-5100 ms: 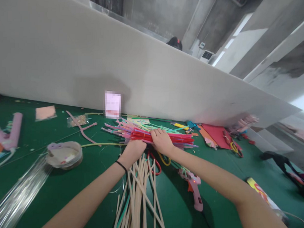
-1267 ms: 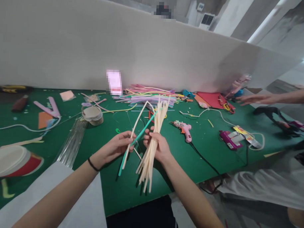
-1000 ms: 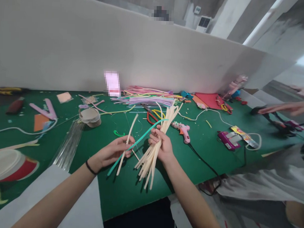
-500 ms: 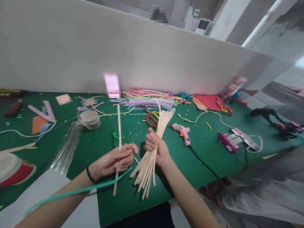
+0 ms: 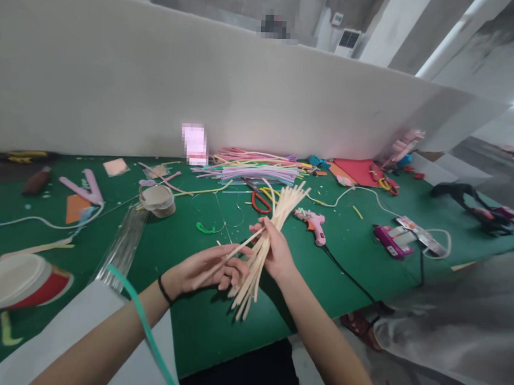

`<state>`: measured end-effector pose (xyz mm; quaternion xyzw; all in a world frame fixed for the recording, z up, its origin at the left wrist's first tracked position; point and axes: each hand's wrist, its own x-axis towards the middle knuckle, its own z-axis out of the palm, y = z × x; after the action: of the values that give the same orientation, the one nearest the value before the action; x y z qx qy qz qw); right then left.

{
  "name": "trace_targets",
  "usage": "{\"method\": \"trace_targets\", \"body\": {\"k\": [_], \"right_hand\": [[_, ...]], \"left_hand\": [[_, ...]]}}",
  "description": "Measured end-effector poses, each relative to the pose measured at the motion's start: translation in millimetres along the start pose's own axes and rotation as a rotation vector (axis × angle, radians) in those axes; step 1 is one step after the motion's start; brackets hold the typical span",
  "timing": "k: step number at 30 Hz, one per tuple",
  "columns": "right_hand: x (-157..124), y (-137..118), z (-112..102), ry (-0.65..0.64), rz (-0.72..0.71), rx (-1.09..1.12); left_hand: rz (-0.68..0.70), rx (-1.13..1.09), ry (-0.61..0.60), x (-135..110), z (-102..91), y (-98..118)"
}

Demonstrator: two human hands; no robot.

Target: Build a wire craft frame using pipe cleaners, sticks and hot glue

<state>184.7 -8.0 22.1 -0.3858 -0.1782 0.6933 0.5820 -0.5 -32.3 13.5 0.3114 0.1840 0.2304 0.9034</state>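
Observation:
My right hand (image 5: 275, 252) is closed around a bundle of cream pipe cleaners (image 5: 288, 202), whose ends fan out above and below the fist. One single cream pipe cleaner (image 5: 221, 264) slants across my left hand (image 5: 214, 269), which grips it loosely with curved fingers. Its upper end meets the thumb of my right hand, and its lower end lies near my left wrist. The fingertips of my left hand are close beside the bundle; whether they touch it I cannot tell. A teal strip (image 5: 141, 312) crosses in front of my left forearm.
A pink glue gun (image 5: 312, 225) and red-handled scissors (image 5: 260, 203) lie beyond the bundle. Coloured pipe cleaners (image 5: 257, 173) are piled by the partition. To the left are a tape roll (image 5: 158, 200) and a white-and-red tub (image 5: 26, 283). A person's trouser leg (image 5: 455, 317) is at right.
The single pipe cleaner has tilted from upright to slanting, its top now at my right hand. My left hand has come closer to the bundle. The teal strip has swung round.

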Motion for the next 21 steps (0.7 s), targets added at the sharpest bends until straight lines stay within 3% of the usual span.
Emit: {"method": "trace_targets", "body": {"k": [2,4,8,10,12,15,17,19,21], "right_hand": [[-1,-18,0,-0.008,0.0,-0.03],[-5,-37,-1,-0.094,0.012,-0.2],[-12,-49,-14,-0.183,-0.114,-1.016],[-11,-40,-23,-0.134,-0.24,-1.475],[-11,-29,-31,-0.039,-0.347,-1.759],[-19,-17,-30,0.108,-0.545,-1.874],[-34,-12,-19,0.098,-0.714,-1.795],[-57,-2,-3,-0.069,-0.748,-1.654],[-82,19,15,-0.335,-0.595,-1.599]], "left_hand": [[0.02,-0.013,-0.015,-2,-3.6,4],[0.054,-0.025,-0.009,-4,-7.2,7],[0.107,-0.047,0.051,-3,-12.7,13],[0.154,-0.062,0.112,-2,-15.1,15],[0.205,-0.078,0.18,-1,-17.6,15],[0.229,-0.1,0.249,0,-20.0,14],[0.224,-0.11,0.269,1,-20.1,12],[0.231,-0.117,0.281,2,-19.1,12],[0.246,-0.115,0.288,2,-17.4,11]]}}
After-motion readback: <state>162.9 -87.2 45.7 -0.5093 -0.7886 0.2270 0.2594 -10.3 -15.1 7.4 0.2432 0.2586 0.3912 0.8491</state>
